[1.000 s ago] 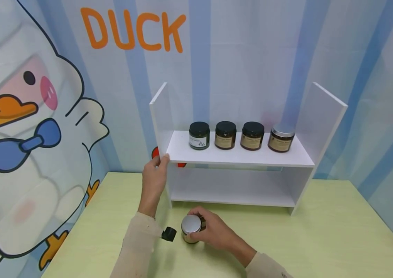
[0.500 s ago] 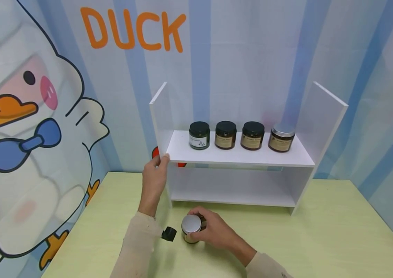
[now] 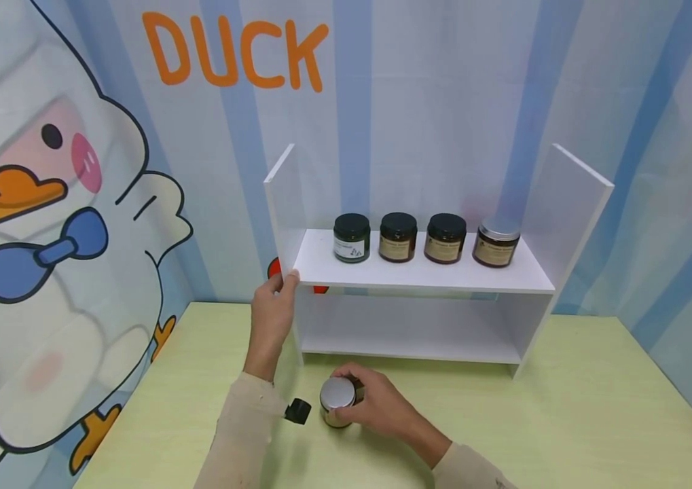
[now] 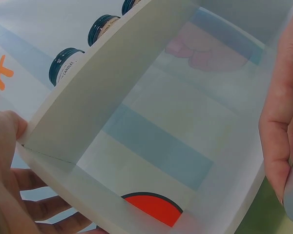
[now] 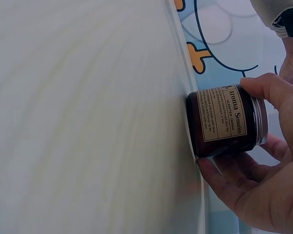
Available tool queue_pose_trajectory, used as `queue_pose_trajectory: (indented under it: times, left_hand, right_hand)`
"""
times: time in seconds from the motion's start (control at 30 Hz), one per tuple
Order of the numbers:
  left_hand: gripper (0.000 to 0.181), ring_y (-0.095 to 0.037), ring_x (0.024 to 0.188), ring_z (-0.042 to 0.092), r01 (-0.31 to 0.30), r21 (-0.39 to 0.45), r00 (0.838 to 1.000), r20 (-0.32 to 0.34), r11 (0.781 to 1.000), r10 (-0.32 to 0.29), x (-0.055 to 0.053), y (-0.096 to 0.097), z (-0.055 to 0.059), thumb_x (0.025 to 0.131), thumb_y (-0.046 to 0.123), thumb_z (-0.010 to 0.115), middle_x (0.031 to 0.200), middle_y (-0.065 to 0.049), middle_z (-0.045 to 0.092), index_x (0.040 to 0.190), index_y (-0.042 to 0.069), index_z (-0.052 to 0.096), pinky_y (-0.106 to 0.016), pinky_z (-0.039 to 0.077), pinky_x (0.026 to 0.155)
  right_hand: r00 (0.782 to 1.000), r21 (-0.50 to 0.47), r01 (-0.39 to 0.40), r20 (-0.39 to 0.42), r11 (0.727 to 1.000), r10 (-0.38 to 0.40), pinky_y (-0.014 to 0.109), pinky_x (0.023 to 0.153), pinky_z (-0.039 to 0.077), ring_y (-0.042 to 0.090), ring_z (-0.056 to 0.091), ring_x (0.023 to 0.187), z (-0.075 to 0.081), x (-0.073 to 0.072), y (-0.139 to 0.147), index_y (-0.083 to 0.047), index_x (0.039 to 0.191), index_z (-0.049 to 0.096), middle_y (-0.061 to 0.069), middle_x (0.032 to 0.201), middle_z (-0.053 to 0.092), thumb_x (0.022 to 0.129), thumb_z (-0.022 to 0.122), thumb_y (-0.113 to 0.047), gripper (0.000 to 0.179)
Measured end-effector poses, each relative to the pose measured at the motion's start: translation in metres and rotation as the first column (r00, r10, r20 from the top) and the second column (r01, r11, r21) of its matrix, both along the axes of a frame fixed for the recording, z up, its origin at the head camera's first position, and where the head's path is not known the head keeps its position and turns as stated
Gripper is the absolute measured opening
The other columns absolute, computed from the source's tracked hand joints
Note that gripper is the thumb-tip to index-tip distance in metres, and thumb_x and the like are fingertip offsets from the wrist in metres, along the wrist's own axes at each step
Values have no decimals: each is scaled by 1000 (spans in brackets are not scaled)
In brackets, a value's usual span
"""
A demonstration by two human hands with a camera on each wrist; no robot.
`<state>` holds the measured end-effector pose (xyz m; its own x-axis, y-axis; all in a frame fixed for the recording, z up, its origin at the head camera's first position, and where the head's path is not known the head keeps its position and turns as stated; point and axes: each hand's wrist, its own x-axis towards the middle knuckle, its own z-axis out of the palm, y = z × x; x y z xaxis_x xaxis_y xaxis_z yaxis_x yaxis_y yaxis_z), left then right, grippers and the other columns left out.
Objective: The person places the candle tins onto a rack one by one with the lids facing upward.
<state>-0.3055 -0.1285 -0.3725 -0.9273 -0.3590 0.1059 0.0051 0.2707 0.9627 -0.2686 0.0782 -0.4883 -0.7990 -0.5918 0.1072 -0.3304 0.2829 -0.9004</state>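
Note:
My right hand point(image 3: 380, 403) holds a scented candle jar point(image 5: 221, 116) with a silver lid and a tan printed label, thumb on one side and fingers on the other. The jar stands upright on the table in front of the white shelf unit point(image 3: 407, 277). Up at the unit's left side, my left hand point(image 3: 270, 320) grips the side panel where the upper board meets it. In the left wrist view the thumb lies at the panel's front edge, and the fingers point(image 4: 58, 207) reach round its outer side.
On the upper board stand several candle jars in a row: a black-lidded one with a white label point(image 3: 351, 238), two black-lidded ones with tan labels point(image 3: 397, 238), and a silver-lidded one point(image 3: 496, 243). The pale green table point(image 3: 590, 401) ends at a printed duck curtain point(image 3: 431, 102).

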Motion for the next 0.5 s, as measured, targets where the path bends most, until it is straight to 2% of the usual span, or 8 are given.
queue_pose_trajectory:
  times: [0.5]
  left_hand:
    - [55,-30,121,50,5,-3,1000,-1,1000,-5,0,-1,0,103,50,48,137,-9,57,139,10,59,-59,42,106]
  right_hand:
    - [999,12,12,-38,1000,-12,31,78,52,17,62,97,6,3,4,-20,120,65,-1,111,66,81,83,-20,42]
